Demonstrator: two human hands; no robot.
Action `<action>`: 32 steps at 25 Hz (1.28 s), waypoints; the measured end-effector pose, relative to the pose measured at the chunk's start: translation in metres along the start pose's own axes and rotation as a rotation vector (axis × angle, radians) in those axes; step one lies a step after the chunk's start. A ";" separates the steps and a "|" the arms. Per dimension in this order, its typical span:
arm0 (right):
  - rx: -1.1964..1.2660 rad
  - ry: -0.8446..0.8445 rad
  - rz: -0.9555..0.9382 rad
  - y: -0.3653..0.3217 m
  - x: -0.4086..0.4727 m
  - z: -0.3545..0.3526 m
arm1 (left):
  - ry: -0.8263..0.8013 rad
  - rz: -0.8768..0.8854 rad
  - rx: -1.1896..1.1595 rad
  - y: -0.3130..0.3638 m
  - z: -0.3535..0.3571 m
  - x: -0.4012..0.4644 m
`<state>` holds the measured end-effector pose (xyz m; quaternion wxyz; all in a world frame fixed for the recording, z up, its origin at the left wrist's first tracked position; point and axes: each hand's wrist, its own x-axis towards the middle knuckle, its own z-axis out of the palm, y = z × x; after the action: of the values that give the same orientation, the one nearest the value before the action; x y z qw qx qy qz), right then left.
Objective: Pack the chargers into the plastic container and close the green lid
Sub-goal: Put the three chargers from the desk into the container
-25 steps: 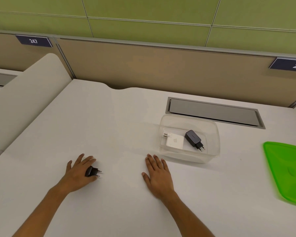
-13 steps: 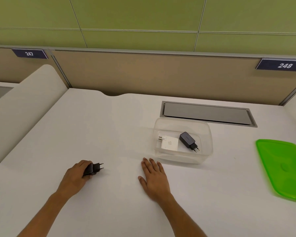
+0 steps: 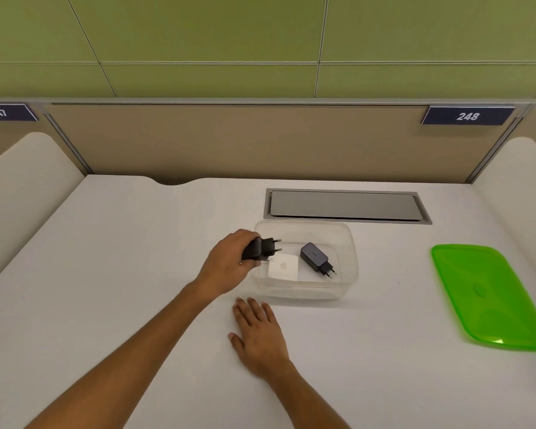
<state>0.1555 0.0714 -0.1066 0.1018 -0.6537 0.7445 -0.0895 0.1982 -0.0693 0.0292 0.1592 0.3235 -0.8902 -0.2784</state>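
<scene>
A clear plastic container (image 3: 351, 243) stands open on the white desk, holding a white charger (image 3: 283, 267) and a dark grey charger (image 3: 314, 258). My left hand (image 3: 229, 261) grips a black charger (image 3: 259, 249) at the container's left rim, its prongs pointing right over the inside. My right hand (image 3: 259, 332) lies flat on the desk just in front of the container, fingers spread, holding nothing. The green lid (image 3: 483, 295) rests on the desk to the right, apart from the container.
A grey cable hatch (image 3: 344, 205) is set into the desk behind the container. A beige partition (image 3: 260, 140) with number plates closes off the back. White rounded dividers (image 3: 22, 187) rise on both sides of the desk.
My left hand lifted the black charger off the desk and carried it right to the container's left rim. My right hand stayed flat on the desk.
</scene>
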 end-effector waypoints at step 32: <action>0.049 0.022 0.004 0.002 0.004 0.013 | -0.355 -0.053 0.368 0.009 0.084 0.093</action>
<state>0.1562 0.0674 -0.1196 0.1096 -0.6486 0.7444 -0.1147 0.0863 -0.0922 -0.0222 -0.0682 0.3162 -0.9311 -0.1683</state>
